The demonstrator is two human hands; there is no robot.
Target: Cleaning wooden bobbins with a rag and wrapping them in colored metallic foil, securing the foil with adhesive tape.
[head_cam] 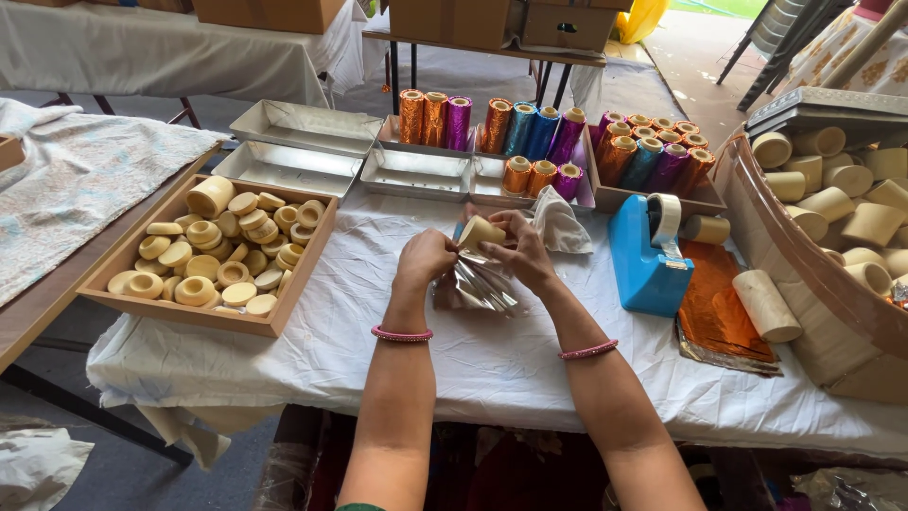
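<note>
We see a counter [312, 364] under a white cloth filling mid-frame, a second cloth-draped table [142, 47] at upper left, grey floor [123, 473] at lower left, and daylight falling on stacked chairs [785, 28] at upper right.

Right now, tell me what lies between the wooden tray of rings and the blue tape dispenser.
In the head view, both hands, left hand and right hand, hold a cream cylinder over silver foil.
</note>
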